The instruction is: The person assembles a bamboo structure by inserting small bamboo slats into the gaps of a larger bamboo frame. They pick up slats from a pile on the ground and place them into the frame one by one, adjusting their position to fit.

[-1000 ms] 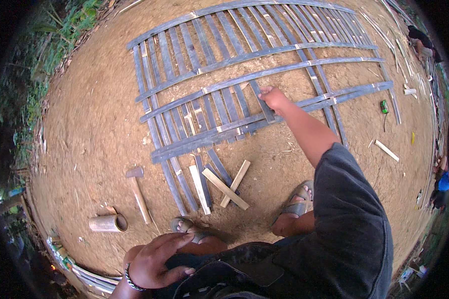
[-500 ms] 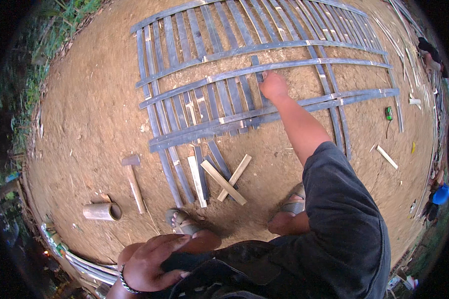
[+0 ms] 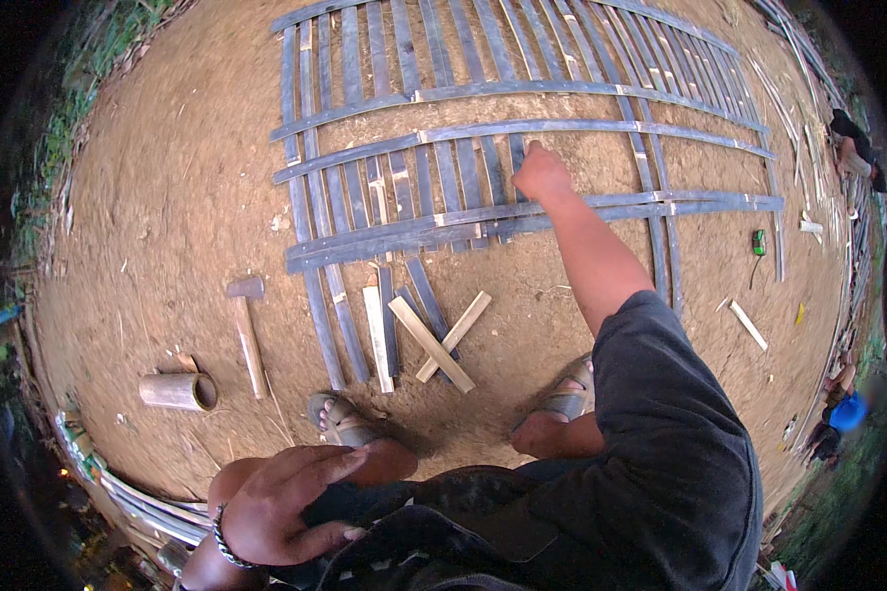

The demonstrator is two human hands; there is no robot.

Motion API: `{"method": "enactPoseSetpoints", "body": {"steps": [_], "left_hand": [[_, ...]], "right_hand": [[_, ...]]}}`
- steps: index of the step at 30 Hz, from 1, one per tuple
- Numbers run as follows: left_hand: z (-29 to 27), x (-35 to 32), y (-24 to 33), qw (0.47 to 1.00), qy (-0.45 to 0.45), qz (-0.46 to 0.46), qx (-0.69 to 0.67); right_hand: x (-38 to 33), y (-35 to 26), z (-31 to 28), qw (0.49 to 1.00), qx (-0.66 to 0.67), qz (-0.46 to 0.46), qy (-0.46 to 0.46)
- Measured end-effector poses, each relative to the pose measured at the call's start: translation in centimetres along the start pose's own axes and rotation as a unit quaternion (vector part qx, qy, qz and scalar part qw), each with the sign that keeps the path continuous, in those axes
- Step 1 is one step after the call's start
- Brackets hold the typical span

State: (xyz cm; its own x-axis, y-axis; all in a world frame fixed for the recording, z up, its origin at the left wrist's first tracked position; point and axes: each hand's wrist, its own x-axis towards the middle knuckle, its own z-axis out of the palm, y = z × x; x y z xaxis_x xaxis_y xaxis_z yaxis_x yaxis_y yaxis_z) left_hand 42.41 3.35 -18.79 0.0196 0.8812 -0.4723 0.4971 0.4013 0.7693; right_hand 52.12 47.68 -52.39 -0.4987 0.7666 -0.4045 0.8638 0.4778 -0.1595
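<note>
A flat dark bamboo slat [image 3: 517, 154] lies crosswise between two long rails of a bamboo lattice on the ground. My right hand [image 3: 543, 173] is closed at its right edge, fingertips partly hidden, seemingly pinching it. Several similar slats [image 3: 444, 172] stand side by side to its left, their ends meeting the upper rail [image 3: 562, 126] and the doubled lower rail [image 3: 365, 248]. My left hand [image 3: 291, 502], with a braided bracelet on the wrist, rests on my left knee, fingers stretched out and holding nothing.
Loose bamboo pieces [image 3: 431, 345] lie crossed before my feet. A wooden-handled axe [image 3: 249, 340] and a bamboo tube [image 3: 175, 391] are at the left. A green tape measure [image 3: 758, 242] lies right of the lattice. People sit at the far right edge, one in blue [image 3: 846, 413].
The slat by my right hand has slid toward me; its far end no longer sticks out past the upper rail. My view has shifted slightly. The left hand stays on the knee.
</note>
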Motion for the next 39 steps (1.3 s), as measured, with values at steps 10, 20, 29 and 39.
{"method": "enactPoseSetpoints", "body": {"steps": [10, 20, 29, 39], "left_hand": [[1.0, -1.5, -1.3, 0.999, 0.047, 0.003, 0.027], [-0.1, -1.7, -0.4, 1.000, 0.004, 0.010, 0.017], [0.2, -2.0, -0.7, 0.999, 0.016, 0.028, 0.027], [0.0, -1.6, -0.7, 1.000, 0.012, 0.016, 0.024]], "right_hand": [[-1.1, -0.1, 0.4, 1.000, 0.008, 0.001, 0.011], [-2.4, -0.8, -0.1, 0.999, 0.041, 0.022, 0.023], [-3.0, -0.6, 0.1, 0.997, 0.063, 0.011, 0.041], [-2.7, -0.6, 0.6, 0.996, 0.070, 0.013, 0.046]]}}
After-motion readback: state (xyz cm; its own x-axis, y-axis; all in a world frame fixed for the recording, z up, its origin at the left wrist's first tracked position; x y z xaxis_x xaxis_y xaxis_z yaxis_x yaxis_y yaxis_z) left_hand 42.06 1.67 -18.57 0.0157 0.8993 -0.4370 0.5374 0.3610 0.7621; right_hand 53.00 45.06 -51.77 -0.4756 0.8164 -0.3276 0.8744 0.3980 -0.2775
